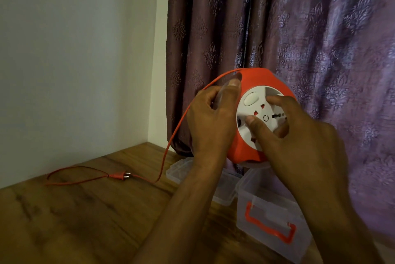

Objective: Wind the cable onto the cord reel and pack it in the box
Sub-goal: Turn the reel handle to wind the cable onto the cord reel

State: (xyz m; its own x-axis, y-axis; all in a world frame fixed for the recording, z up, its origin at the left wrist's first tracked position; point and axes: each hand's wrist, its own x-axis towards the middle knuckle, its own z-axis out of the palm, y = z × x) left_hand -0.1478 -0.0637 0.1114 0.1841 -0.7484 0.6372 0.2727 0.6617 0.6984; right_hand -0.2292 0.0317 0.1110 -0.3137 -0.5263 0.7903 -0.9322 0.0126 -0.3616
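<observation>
head cam: both hands, l (210, 121) & r (284, 133), grip cord reel (265, 84); no legible text.

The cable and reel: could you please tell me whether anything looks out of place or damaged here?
Nothing looks damaged. The cable simply isn't wound yet: it trails from the reel, held up by both hands, down to the table, where a loose loop and the plug lie. The box stands open, its lid beside it.

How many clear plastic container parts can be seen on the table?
2. The clear box with the orange handle stands below the right hand. Its lid lies just left of it, under the left hand. The arms may hide more.
</observation>
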